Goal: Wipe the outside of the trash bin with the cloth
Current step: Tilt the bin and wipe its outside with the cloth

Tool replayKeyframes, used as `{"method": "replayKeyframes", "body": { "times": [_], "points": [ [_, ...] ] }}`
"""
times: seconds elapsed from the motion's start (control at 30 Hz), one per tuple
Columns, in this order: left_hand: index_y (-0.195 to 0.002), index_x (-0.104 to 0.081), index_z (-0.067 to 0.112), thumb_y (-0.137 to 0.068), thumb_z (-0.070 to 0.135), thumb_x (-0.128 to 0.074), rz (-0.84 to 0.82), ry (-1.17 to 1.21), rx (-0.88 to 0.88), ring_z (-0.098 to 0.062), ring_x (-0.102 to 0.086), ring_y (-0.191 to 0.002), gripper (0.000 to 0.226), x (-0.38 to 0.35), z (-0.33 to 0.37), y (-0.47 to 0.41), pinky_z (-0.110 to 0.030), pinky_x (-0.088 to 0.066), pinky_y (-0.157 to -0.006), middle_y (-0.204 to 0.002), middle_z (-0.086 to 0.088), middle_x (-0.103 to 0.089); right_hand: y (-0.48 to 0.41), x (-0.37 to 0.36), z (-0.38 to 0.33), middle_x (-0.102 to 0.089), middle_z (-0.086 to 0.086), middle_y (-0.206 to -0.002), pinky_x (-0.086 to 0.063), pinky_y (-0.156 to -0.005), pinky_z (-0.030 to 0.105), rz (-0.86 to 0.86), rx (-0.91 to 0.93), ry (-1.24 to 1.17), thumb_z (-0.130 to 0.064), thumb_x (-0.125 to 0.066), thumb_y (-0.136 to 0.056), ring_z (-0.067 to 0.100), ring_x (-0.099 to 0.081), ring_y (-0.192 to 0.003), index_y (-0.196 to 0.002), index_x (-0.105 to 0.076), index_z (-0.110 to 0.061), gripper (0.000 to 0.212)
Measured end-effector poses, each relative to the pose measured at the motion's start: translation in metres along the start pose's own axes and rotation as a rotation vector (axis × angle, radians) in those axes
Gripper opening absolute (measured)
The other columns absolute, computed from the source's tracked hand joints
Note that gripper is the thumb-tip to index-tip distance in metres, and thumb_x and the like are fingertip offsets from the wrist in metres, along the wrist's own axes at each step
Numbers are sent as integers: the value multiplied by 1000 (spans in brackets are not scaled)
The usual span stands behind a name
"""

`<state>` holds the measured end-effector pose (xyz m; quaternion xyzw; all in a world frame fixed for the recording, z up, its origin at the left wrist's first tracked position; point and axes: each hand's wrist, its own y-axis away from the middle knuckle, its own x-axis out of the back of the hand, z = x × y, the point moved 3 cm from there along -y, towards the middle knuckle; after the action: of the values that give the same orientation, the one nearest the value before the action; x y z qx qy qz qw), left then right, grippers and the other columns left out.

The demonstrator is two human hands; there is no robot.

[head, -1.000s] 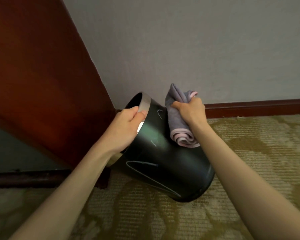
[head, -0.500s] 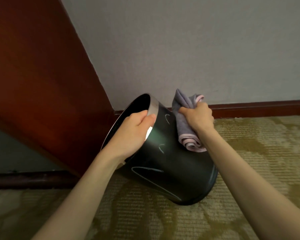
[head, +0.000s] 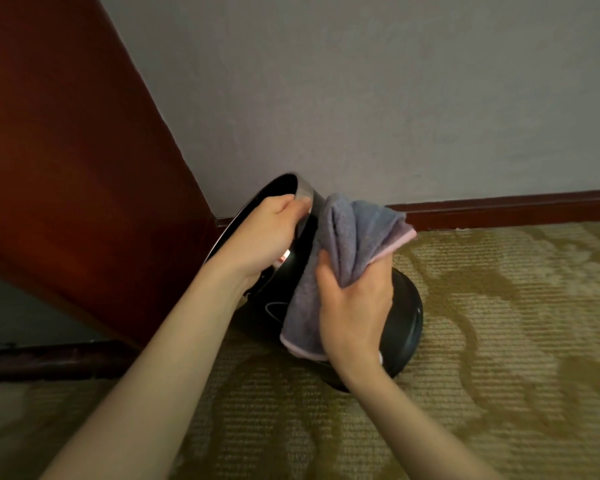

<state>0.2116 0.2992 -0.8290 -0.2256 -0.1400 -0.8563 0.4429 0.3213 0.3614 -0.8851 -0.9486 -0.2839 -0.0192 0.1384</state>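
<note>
Grey wall [head: 378,98] meets patterned olive carpet [head: 499,341] at a dark baseboard [head: 499,206]; red-brown wood panel [head: 66,150] crowds the left. Black trash bin [head: 407,317] is tilted on the carpet, mouth toward the panel. Left hand [head: 260,237] clamps its chrome rim. Right hand [head: 354,306] grips the bunched grey cloth [head: 347,244] against the bin's side, hiding most of it.

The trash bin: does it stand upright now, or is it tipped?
Tipped. The trash bin leans on the carpet, its opening turned up-left, the left hand gripping its rim.
</note>
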Motion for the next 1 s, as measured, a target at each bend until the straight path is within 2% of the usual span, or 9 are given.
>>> {"method": "replayKeyframes", "body": {
  "times": [0.1,0.23,0.33,0.37,0.43,0.5,0.67,0.8,1.0],
  "points": [
    [-103,-58,-3,-95,33,-39,-18,-29,9,-10,-52,-79,42,-2,0,-3,-29,-38,-65,-90,-15,-63,-4,-2,2,-56,-4,-115,-38,-78,1,16,4,-5,-35,-63,-76,-1,-54,-100,-128,-43,-14,60],
    [-99,-65,12,-95,30,-39,-41,-23,33,2,-58,-85,32,0,0,-5,-18,-42,-74,-90,12,-67,-26,-7,-3,-58,-11,-99,-43,-70,9,5,-37,-23,-32,-64,-76,-6,-56,-84,-111,-49,-23,39],
    [-85,-64,27,-96,25,-41,-31,34,36,22,-56,-82,26,2,-1,2,3,-40,-70,-79,33,-67,-56,-11,-11,-61,-11,-83,-44,-56,10,-53,-59,10,-30,-64,-78,-5,-59,-70,-99,-55,-21,25],
    [-91,-65,28,-96,27,-41,-36,36,36,22,-55,-89,24,1,-3,5,1,-40,-80,-87,33,-68,-68,-12,-12,-60,-11,-78,-43,-52,12,-79,-73,45,-30,-64,-78,-3,-60,-66,-95,-56,-20,22],
    [-110,-64,19,-94,31,-40,-51,5,30,-3,-57,-111,31,-1,-3,7,-28,-40,-103,-113,8,-68,-91,-17,-11,-61,-4,-78,-45,-55,24,-135,-127,109,-32,-64,-78,10,-61,-68,-92,-57,-16,22],
    [-115,-62,16,-93,32,-41,-45,-12,30,-16,-56,-115,35,0,-1,10,-44,-38,-105,-118,-3,-65,-112,-23,-4,-64,7,-91,-52,-68,36,-201,-213,122,-33,-64,-77,24,-62,-79,-99,-59,-11,32],
    [-101,-63,11,-93,32,-39,-116,-30,-5,-28,-65,-95,33,-1,0,20,-55,-47,-91,-99,-14,-69,-148,-27,29,-60,15,-114,-41,-75,28,-353,-316,223,-28,-66,-78,30,-58,-101,-115,-55,-6,45],
    [-104,-66,17,-98,30,-36,-131,-37,-29,-18,-66,-96,33,1,-4,27,-50,-48,-92,-101,-4,-71,-153,-13,70,-53,15,-131,-38,-79,26,-445,-462,344,-30,-66,-81,30,-53,-113,-135,-44,-7,63],
    [-100,-64,8,-97,32,-37,-98,-49,-22,-30,-65,-94,37,11,-7,23,-56,-47,-90,-98,-13,-69,-134,30,121,-54,18,-129,-37,-72,27,-332,-583,485,-30,-66,-83,31,-56,-104,-135,-44,-6,61]
  ]
}}
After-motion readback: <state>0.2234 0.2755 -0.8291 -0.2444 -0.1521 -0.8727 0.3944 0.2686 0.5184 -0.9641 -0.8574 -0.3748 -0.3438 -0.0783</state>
